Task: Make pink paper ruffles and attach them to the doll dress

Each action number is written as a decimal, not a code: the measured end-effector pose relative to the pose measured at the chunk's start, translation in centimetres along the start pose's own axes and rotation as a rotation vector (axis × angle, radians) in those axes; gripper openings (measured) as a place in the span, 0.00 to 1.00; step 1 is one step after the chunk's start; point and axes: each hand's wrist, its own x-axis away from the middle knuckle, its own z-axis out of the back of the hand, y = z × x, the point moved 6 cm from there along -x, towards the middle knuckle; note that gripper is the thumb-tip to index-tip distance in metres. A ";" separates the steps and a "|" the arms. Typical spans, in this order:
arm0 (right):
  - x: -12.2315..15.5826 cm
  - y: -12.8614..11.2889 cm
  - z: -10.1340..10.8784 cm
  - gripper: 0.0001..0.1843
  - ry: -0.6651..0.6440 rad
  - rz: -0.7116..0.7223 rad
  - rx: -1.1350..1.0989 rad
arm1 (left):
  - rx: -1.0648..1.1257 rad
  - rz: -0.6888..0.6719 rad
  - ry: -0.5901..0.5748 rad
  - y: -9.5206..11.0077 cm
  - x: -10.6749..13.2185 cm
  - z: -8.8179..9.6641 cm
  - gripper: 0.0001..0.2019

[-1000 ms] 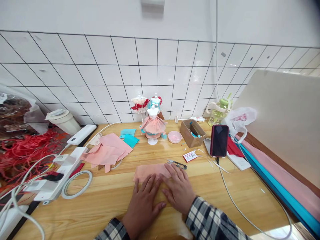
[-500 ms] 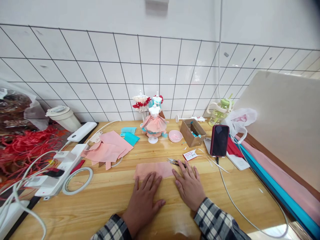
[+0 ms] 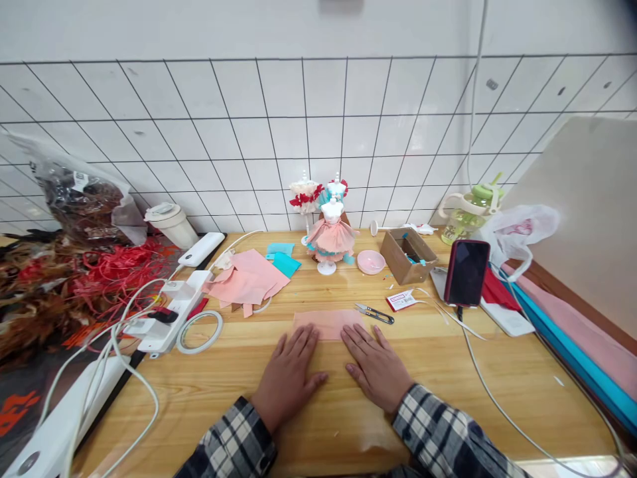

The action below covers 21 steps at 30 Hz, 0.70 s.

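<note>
A pink strip of fabric [image 3: 328, 323] lies flat on the wooden table in front of me. My left hand [image 3: 290, 372] rests flat, its fingertips on the strip's near left corner. On the near right corner lie the fingertips of my right hand [image 3: 375, 365], also flat with the fingers stretched. Neither hand grips anything. Just beyond my right hand are thread snips [image 3: 375, 313], lying on the wood. Behind the strip stands a small white dress form [image 3: 332, 229] in a pink ruffled skirt, with two more decorated forms behind it.
Pink fabric pieces [image 3: 246, 279], turquoise pieces [image 3: 286, 264] and a tape roll [image 3: 200, 332] lie left. A power strip [image 3: 174, 312] with cables is farther left. To the right are a pink dish [image 3: 371, 261], a cardboard box [image 3: 405, 259], a label [image 3: 401, 301] and a propped phone [image 3: 466, 272].
The view has turned, so the scene sits farther right. My right hand has drawn back from the snips onto the strip's corner. My left hand stays on the strip.
</note>
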 end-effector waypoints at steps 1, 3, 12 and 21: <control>0.0 0.0 0.1 0.31 0.001 0.001 0.008 | -0.015 0.021 0.014 -0.7 0.4 0.1 0.36; 0.0 -0.1 0.1 0.31 0.001 0.000 0.017 | -0.043 0.050 0.041 -1.8 1.1 0.2 0.35; -0.8 -0.3 1.0 0.29 -0.006 -0.054 -0.032 | -0.008 0.120 0.075 -3.0 0.9 2.3 0.20; -6.6 -5.5 2.4 0.13 0.143 0.137 -0.031 | 0.057 0.089 0.156 -2.8 -0.7 5.1 0.12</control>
